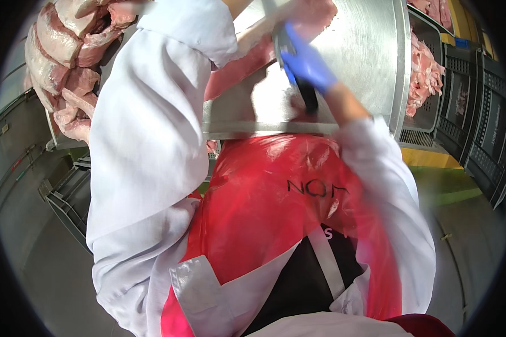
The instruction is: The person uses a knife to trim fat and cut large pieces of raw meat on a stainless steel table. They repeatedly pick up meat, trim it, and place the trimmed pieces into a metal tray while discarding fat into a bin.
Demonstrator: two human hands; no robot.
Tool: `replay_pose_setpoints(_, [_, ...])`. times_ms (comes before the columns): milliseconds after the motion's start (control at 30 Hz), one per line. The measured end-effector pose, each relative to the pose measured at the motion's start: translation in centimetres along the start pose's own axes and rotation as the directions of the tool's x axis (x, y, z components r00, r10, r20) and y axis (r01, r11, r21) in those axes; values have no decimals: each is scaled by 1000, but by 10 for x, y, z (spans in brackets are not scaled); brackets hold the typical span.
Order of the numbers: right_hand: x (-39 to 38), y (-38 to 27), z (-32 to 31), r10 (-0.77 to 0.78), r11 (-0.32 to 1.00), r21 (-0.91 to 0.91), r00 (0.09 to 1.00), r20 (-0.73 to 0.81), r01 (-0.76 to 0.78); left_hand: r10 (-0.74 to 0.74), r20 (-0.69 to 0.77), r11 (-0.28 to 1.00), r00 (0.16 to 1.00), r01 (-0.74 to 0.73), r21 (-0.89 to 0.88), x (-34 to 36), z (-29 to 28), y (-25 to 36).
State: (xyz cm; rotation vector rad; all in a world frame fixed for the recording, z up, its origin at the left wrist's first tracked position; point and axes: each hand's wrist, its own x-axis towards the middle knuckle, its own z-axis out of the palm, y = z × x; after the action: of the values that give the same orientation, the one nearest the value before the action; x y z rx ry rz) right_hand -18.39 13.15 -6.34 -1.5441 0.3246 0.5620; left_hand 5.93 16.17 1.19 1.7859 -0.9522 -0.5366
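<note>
My right hand (308, 63), in a blue glove, is closed around the black handle of a knife (307, 96). The handle's end sticks out below my fist, and the blade, blurred, points up toward the top edge. A long slab of pink raw meat (233, 76) lies on the metal work table (371, 62), reaching from beside my left sleeve to the upper middle. The knife is right at this slab; whether the blade touches it cannot be made out. My left arm stretches up past the meat, and only its bare wrist shows, the hand being beyond the top edge.
Large raw meat pieces (62, 62) are heaped at the upper left. Right of the table stands a dark crate of small meat pieces (424, 78), with black stacked crates (477, 112) beyond. Another black crate (67, 196) sits low on the left. My red apron (264, 208) meets the table's near edge.
</note>
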Motion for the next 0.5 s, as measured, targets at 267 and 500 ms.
replay_pose_setpoints(267, [19, -4, 20, -21, 1000, -7, 1000, 1, 21, -23, -20, 998, 1000, 24, 56, -16, -7, 39])
replay_pose_setpoints(500, [-1, 2, 36, -14, 998, -55, 999, 39, 16, -21, -111, 998, 994, 28, 60, -26, -37, 39])
